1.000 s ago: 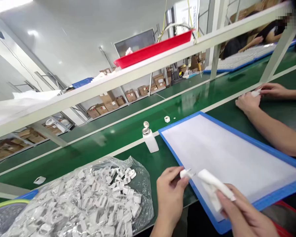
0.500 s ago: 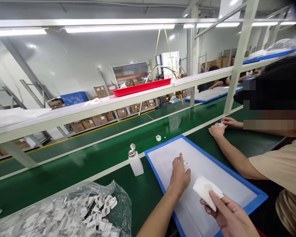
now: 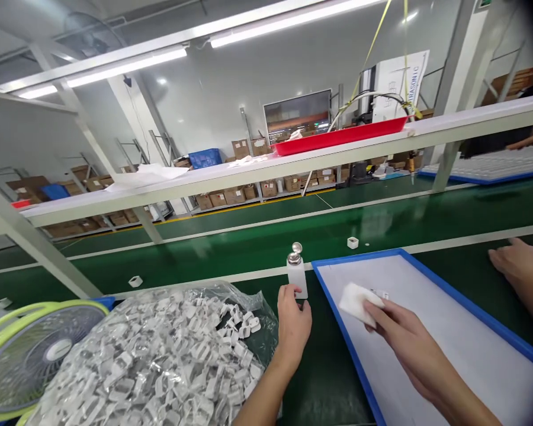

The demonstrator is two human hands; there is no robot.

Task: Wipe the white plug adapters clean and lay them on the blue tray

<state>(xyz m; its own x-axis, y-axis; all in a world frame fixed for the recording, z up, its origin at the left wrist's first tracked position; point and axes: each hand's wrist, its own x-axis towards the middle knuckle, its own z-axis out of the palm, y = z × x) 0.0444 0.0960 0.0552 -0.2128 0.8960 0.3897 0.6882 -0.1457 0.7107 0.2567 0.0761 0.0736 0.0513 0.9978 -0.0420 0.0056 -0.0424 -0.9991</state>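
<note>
My left hand [image 3: 294, 322] is in front of the white pump bottle [image 3: 296, 277], its fingertips overlapping the bottle's lower part. Thumb and fingers are apart and nothing shows between them; whether they touch the bottle I cannot tell. The bottle stands upright with its metal lid flipped up. Pinched in my right hand [image 3: 395, 325] is a folded white cloth [image 3: 357, 305], held over the blue-framed white tray [image 3: 430, 378]. A small white part [image 3: 379, 293] shows just behind the right fingers, partly hidden.
A plastic bag of many white plastic parts [image 3: 160, 355] lies at left, beside a yellow-green fan [image 3: 57, 349]. White pieces [image 3: 352, 242] sit on the green belt. A co-worker's hand [image 3: 519, 260] is at far right. A red tray [image 3: 342, 137] rests on the shelf above.
My left hand has gone from over the tray leftward to the bottle. The view has swung left, showing more of the bag and the fan. My right hand still holds the cloth.
</note>
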